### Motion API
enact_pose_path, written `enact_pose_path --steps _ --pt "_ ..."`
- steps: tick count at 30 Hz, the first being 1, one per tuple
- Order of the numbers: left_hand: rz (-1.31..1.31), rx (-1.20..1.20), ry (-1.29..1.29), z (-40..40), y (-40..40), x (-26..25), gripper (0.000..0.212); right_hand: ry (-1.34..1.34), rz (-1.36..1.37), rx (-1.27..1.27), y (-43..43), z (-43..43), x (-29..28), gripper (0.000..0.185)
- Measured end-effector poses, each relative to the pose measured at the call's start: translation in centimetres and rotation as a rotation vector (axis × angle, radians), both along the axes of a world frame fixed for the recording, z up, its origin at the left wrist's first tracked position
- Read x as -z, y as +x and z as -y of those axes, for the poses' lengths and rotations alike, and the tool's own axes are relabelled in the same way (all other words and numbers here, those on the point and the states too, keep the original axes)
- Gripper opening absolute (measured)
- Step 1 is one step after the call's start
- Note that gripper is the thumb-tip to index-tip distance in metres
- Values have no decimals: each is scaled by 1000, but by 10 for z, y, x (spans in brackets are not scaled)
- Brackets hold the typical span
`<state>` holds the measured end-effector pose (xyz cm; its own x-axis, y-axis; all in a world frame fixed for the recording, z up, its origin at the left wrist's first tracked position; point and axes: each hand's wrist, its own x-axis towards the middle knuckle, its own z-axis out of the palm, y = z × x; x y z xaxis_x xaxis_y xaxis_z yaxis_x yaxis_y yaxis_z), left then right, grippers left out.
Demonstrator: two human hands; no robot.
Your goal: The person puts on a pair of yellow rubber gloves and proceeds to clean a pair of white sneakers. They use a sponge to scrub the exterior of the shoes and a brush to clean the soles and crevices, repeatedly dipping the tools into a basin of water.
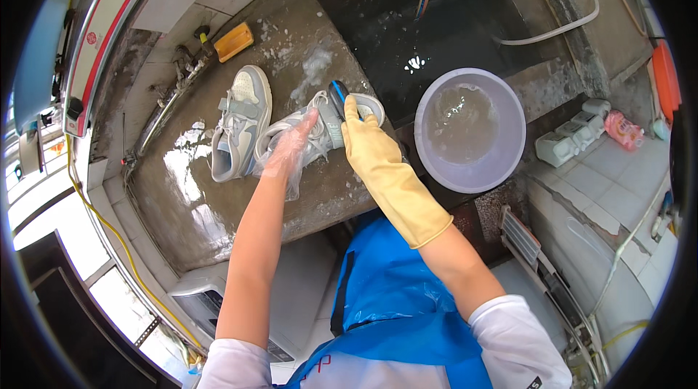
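Observation:
A wet, pale sneaker (331, 126) with laces lies on its side on the wet concrete counter (294, 214). My left hand (292, 143), in a thin clear plastic glove, is closed around its toe part. In a yellow rubber glove, my right hand (371, 135) grips a black and blue brush (339, 95) against the shoe near its ankle opening. The bristles are hidden. A second sneaker (244, 116), grey, white and cream, rests just left of the first. White foam (317, 64) lies on the counter beyond them.
To the right stands a round lavender basin (428, 171) holding cloudy water. Behind it is a dark, water-filled sink (469, 23) with a hose (561, 33) at its edge. An orange block-like item (234, 42) lies by the taps (182, 75). White plastic containers (567, 135) stand on the tiled ledge.

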<state>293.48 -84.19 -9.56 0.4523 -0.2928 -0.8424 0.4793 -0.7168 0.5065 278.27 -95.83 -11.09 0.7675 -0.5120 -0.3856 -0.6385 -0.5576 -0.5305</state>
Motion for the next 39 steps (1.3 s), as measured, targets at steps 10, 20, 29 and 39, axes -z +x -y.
enact_pose_path --steps 10,20,29,39 --pt "-582 -623 -467 -12 11 15 44 118 -177 -91 7 4 -54 56" --pt "-638 -579 -495 -10 12 25 46 120 9 -113 12 17 -33 56" --pt "-553 -467 -359 -4 12 27 37 122 -115 -149 52 29 -39 58" --pt "-581 -391 -329 -10 14 42 34 97 -229 -254 75 36 -58 52"
